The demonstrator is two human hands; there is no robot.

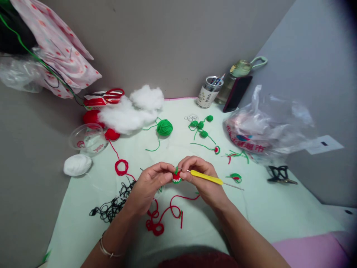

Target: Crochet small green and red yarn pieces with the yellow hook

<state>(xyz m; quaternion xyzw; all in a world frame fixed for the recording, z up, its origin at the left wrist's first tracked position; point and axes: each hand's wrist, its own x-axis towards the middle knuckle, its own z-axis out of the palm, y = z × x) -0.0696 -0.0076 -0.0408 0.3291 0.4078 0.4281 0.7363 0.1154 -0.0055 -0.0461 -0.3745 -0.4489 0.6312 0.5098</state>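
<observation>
My left hand (149, 183) pinches a small red, white and green crocheted piece (176, 177) at the middle of the pale green table. My right hand (198, 175) is closed round a crochet hook with a yellow handle (206, 177), its metal tip at the piece. Red yarn (160, 217) trails from the piece in loops on the table in front of me. Both hands meet just above the table surface.
A green yarn ball (164, 127), white stuffing (131, 109), red scissors (107, 96), a clear cup (88, 138), a white ball (77, 165) and black yarn (114, 204) lie left. Small green crocheted pieces (201, 126), a pen cup (208, 91), a bottle (237, 76) and a plastic bag (264, 126) sit right.
</observation>
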